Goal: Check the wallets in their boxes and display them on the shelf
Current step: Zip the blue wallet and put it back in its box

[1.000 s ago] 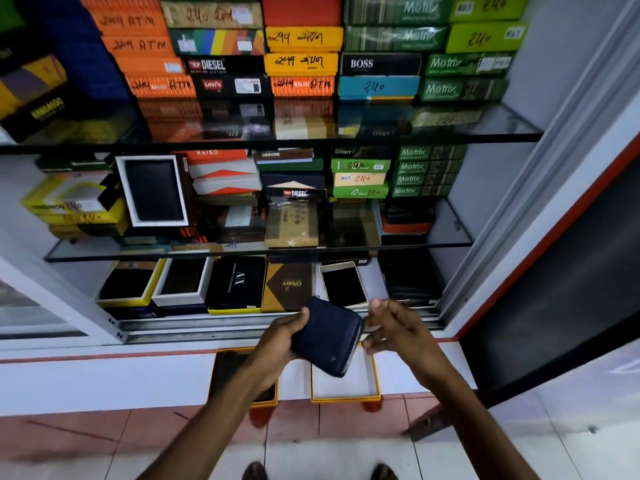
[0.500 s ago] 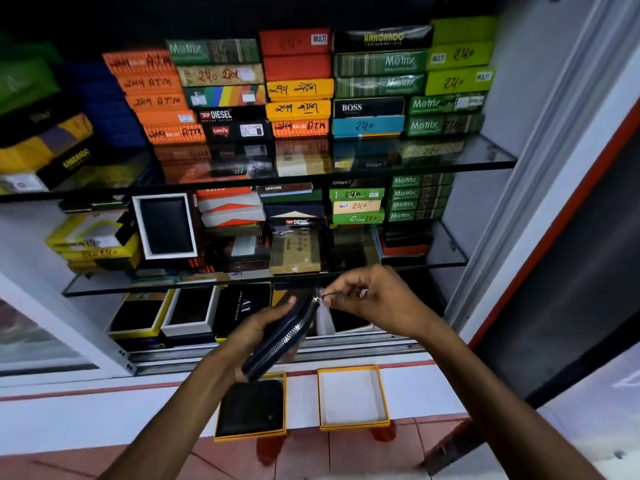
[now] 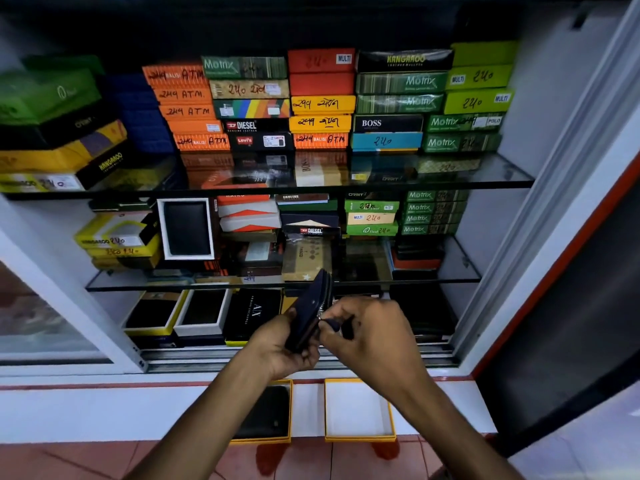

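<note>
A dark blue zip wallet (image 3: pixel 311 311) stands on edge in front of the lowest shelf, gripped from below by my left hand (image 3: pixel 284 348). My right hand (image 3: pixel 370 332) pinches the wallet's zip pull (image 3: pixel 323 317) at its right edge. Below my hands, on the white ledge (image 3: pixel 104 414), lie two yellow-rimmed box halves: the left one (image 3: pixel 266 412) holds a black wallet, the right one (image 3: pixel 358 410) shows only its white lining. Open boxes with dark wallets (image 3: pixel 204 311) stand displayed on the bottom shelf.
Glass shelves (image 3: pixel 498 180) carry stacks of coloured wallet boxes, orange, green, yellow and black. A white-framed open box (image 3: pixel 187 228) leans upright on the middle shelf. A sliding glass door (image 3: pixel 41 306) stands at the left, a white and red frame (image 3: pixel 561 237) at the right. Red floor tiles lie below.
The wallet went from lying flat in my left hand to standing on edge. My right hand took the zip pull and has drawn it down along the edge. The view tilted upward.
</note>
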`<control>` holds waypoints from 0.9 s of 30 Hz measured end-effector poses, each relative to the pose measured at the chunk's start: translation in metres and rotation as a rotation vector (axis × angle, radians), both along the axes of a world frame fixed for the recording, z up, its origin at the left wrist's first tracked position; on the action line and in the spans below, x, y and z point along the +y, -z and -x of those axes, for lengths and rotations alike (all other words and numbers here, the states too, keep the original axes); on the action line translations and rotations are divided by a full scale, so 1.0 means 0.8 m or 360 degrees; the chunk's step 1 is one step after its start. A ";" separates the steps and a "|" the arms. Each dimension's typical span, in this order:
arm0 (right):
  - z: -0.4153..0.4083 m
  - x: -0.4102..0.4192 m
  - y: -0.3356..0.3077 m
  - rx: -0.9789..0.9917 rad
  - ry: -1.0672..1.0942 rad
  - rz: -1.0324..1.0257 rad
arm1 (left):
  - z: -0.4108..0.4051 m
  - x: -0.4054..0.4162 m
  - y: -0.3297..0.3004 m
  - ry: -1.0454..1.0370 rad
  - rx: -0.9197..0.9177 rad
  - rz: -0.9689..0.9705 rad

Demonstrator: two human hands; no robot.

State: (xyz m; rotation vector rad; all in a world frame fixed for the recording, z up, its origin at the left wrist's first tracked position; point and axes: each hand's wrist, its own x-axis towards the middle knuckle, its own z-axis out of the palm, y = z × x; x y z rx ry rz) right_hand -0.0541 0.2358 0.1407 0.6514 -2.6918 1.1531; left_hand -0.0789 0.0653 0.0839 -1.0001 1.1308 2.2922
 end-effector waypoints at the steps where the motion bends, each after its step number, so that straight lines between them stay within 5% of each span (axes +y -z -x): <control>1: -0.002 -0.003 0.004 0.0052 0.0021 -0.0058 | 0.000 0.001 -0.001 -0.0039 -0.0018 -0.0032; 8: 0.023 0.018 0.021 0.0126 0.0309 0.0068 | -0.001 0.002 -0.018 -0.0118 0.0145 -0.0179; 18: 0.007 -0.004 0.048 0.0056 0.0110 0.0048 | 0.019 0.034 -0.045 -0.0309 0.0350 -0.0413; 27: 0.022 0.026 0.042 0.0400 0.0401 -0.0067 | 0.009 0.031 -0.027 -0.0392 0.0354 -0.0359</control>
